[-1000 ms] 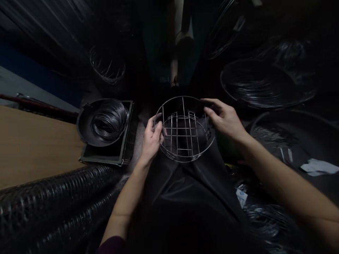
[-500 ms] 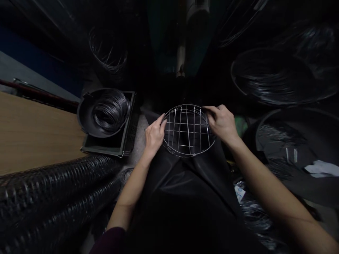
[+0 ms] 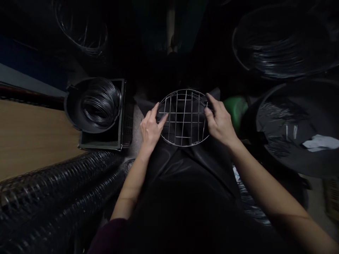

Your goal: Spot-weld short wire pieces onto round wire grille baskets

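A round wire rack (image 3: pixel 184 122) with a grid of thin crossing rods is held above my lap, over a dark apron (image 3: pixel 182 165). On its left rim my left hand (image 3: pixel 151 128) has a grip, the thumb reaching over the wires and the fingers behind the edge. My right hand (image 3: pixel 220 120) pinches the upper right rim between thumb and fingers. Doubled wire shows along the rim, so whether it is one rack or a stack I cannot tell.
Left, a coil of wire (image 3: pixel 102 102) lies in a black tub (image 3: pixel 70 109) on a crate (image 3: pixel 123 113). Below are long rows of wire rings (image 3: pixel 53 187). Right, a dark basin (image 3: pixel 265 155) contains short rods and a white cloth (image 3: pixel 321 142); a green object (image 3: pixel 235 109) sits nearer.
The view has shifted, moving the surroundings up and left. My right thumb has come over the front of the rim, and my left thumb now lies across the wires.
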Action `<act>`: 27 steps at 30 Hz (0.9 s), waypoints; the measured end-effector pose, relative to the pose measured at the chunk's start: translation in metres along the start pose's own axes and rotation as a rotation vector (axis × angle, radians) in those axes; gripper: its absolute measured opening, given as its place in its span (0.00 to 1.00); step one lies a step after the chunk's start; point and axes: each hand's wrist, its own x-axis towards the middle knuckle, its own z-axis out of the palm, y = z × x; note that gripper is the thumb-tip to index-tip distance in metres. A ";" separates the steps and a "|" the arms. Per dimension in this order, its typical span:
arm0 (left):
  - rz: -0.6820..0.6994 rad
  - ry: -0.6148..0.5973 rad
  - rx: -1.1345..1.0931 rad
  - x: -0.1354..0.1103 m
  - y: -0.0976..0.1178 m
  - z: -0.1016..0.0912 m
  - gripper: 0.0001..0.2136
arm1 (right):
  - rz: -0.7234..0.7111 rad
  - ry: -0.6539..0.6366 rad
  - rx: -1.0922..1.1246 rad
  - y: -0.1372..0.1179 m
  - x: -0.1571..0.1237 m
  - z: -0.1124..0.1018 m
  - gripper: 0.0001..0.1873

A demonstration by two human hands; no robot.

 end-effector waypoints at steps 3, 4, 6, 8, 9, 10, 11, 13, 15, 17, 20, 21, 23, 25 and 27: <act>-0.025 0.032 0.075 0.002 0.003 -0.002 0.26 | -0.003 -0.002 -0.031 0.001 0.009 -0.003 0.28; -0.028 0.039 0.101 0.002 0.004 -0.004 0.27 | -0.004 0.011 -0.048 0.002 0.012 -0.003 0.27; -0.029 0.049 0.131 0.003 0.007 -0.007 0.28 | -0.007 0.042 -0.079 0.003 0.017 -0.003 0.26; -0.036 0.050 0.122 0.002 0.009 -0.010 0.29 | -0.008 0.067 -0.094 0.004 0.020 -0.002 0.25; -0.040 0.045 0.107 0.001 0.009 -0.010 0.29 | -0.008 0.074 -0.095 0.005 0.021 -0.002 0.25; -0.043 0.039 0.089 0.000 0.010 -0.010 0.29 | -0.007 0.077 -0.096 0.006 0.022 -0.001 0.25; -0.045 0.031 0.072 -0.002 0.009 -0.010 0.28 | -0.005 0.076 -0.095 0.006 0.022 -0.001 0.25; -0.045 0.024 0.038 -0.004 0.008 -0.008 0.28 | -0.004 0.070 -0.093 0.009 0.023 -0.001 0.24; -0.047 0.025 0.015 -0.005 0.006 -0.005 0.28 | -0.005 0.063 -0.094 0.011 0.023 -0.001 0.24; -0.051 0.019 0.008 -0.006 0.004 -0.003 0.28 | -0.003 0.052 -0.101 0.014 0.024 0.000 0.25; -0.057 0.010 0.013 -0.007 0.002 0.000 0.27 | 0.003 0.029 -0.111 0.015 0.019 0.001 0.25; -0.061 0.009 0.018 -0.008 0.002 0.001 0.27 | 0.004 0.026 -0.114 0.013 0.015 0.002 0.26; -0.075 0.011 0.032 -0.012 0.001 0.004 0.27 | 0.001 0.047 -0.126 0.009 0.004 0.005 0.28; -0.079 0.016 0.051 -0.015 0.001 0.007 0.28 | -0.010 0.093 -0.134 0.006 -0.010 0.009 0.31; -0.065 0.001 0.055 -0.018 0.000 0.011 0.29 | -0.020 0.142 -0.102 0.003 -0.023 0.016 0.32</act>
